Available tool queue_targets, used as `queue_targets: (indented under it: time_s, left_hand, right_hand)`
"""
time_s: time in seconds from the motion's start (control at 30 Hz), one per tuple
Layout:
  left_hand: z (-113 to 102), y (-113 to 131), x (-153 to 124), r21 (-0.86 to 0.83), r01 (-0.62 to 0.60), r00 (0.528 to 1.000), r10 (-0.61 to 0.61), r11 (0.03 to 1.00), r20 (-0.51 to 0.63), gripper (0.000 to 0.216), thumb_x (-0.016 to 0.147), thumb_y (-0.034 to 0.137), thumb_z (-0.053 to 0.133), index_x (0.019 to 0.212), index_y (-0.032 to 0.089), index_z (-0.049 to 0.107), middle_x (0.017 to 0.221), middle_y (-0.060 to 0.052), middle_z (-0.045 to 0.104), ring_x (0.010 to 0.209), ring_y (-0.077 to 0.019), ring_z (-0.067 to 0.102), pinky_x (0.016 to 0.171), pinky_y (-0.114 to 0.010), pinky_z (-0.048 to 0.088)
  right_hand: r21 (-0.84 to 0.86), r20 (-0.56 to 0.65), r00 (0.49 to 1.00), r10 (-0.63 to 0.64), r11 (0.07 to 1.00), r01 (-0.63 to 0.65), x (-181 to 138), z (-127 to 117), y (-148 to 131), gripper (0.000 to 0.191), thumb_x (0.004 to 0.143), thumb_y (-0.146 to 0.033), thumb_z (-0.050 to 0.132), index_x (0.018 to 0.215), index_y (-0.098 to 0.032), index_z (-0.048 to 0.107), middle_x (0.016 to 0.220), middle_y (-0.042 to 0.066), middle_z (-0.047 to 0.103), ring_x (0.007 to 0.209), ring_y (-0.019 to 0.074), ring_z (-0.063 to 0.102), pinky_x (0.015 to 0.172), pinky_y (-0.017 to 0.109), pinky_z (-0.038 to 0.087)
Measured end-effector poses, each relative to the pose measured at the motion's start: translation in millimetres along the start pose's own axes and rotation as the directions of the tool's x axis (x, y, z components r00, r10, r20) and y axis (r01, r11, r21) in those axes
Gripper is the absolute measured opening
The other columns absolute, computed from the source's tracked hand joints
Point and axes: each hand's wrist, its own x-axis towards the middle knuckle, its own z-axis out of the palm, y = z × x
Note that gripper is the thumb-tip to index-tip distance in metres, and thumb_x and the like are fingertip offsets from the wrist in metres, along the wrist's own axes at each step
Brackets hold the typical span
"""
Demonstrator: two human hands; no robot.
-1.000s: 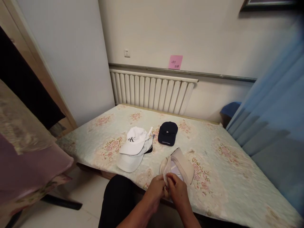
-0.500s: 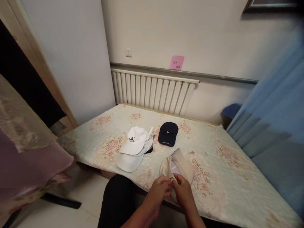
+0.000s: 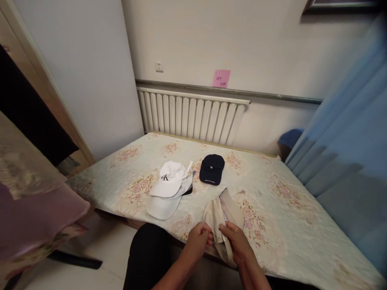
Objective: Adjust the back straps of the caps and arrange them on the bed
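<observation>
A beige baseball cap (image 3: 214,213) is tilted on its side at the bed's near edge, its brim pointing up and to the right. My right hand (image 3: 238,241) grips its rim, thumb on the crown side, with the back strap hanging below. At the cap's left side, my left hand (image 3: 198,241) is closed, its curled fingertips against the fabric; exactly what they pinch is partly hidden. Left of these lies a stack of caps, with a white cap (image 3: 169,179) with black "CK" lettering on top and a pale cap (image 3: 163,207) beneath. Behind the beige cap rests a navy cap (image 3: 212,170).
The caps lie on a bed with a floral cover (image 3: 287,225). A white radiator (image 3: 193,114) runs along the wall behind it, below a pink note (image 3: 221,78). A blue curtain (image 3: 347,161) hangs on the right, and a pink cloth-covered thing (image 3: 45,217) stands at left.
The beige cap has turned so that more of its outer crown and less of its inside shows. My right thumb now lies on the crown, and my left hand has shifted slightly left.
</observation>
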Motion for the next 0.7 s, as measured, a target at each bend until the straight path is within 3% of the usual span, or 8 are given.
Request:
queue_targets:
  time_s: [0.1,0.23,0.33,0.43,0.53,0.7]
  left_hand:
    - [3,-9,3,0.054,0.015,1.000,-0.016,0.998,0.013,0.017,0.068,0.016,0.037,0.077,0.017,0.050,0.064,0.003,0.054,0.050,-0.0089,0.049,0.051,-0.022,0.035]
    - [5,-18,-1,0.150,-0.047,0.998,0.042,0.988,0.036,0.010,0.072,0.018,0.038,0.071,0.018,0.048,0.059,0.004,0.050,0.050,-0.0103,0.049,0.051,-0.023,0.036]
    - [5,-15,-9,0.230,-0.186,0.982,0.181,0.955,0.044,0.011,0.075,0.020,0.041,0.070,0.018,0.050,0.061,0.003,0.049,0.058,-0.0124,0.050,0.056,-0.024,0.038]
    - [5,-5,-19,0.327,-0.334,0.937,0.349,0.884,0.016,0.013,0.076,0.019,0.042,0.076,0.017,0.055,0.071,0.000,0.054,0.069,-0.0140,0.050,0.065,-0.026,0.039]
    - [8,2,-27,0.338,-0.425,0.902,0.422,0.840,0.086,0.015,0.077,0.019,0.046,0.085,0.017,0.058,0.080,-0.002,0.056,0.074,-0.0145,0.050,0.069,-0.026,0.038]
    - [17,11,-31,0.353,-0.464,0.886,0.413,0.813,0.213,0.018,0.071,0.019,0.056,0.088,0.016,0.061,0.081,-0.001,0.049,0.071,-0.0130,0.045,0.067,-0.025,0.036]
  right_hand:
    - [0.018,-0.037,0.999,-0.029,0.999,0.030,-3,3,-3,0.023,0.059,-0.032,0.075,0.063,-0.015,0.060,0.047,-0.005,0.057,0.041,0.0097,0.049,0.044,0.021,0.038]
    - [0.139,-0.029,0.998,-0.056,0.989,0.060,-6,13,-12,0.025,0.059,-0.032,0.076,0.073,-0.016,0.064,0.050,-0.004,0.061,0.042,0.0107,0.052,0.044,0.022,0.040]
    - [0.221,-0.009,0.999,-0.044,0.974,0.044,-6,21,-20,0.029,0.057,-0.029,0.078,0.079,-0.016,0.064,0.056,-0.003,0.064,0.046,0.0124,0.056,0.046,0.023,0.043]
    - [0.260,-0.029,0.999,-0.043,0.964,0.049,-4,28,-28,0.027,0.057,-0.025,0.078,0.078,-0.016,0.063,0.058,-0.003,0.065,0.047,0.0122,0.057,0.045,0.022,0.045]
    - [0.281,-0.041,0.998,-0.048,0.958,0.058,-2,35,-37,0.024,0.057,-0.023,0.078,0.073,-0.017,0.061,0.055,-0.004,0.063,0.044,0.0109,0.056,0.044,0.022,0.047]
    - [0.313,-0.037,0.996,-0.077,0.946,0.084,-3,44,-55,0.023,0.058,-0.017,0.076,0.074,-0.018,0.060,0.057,-0.005,0.063,0.045,0.0107,0.057,0.043,0.021,0.049]
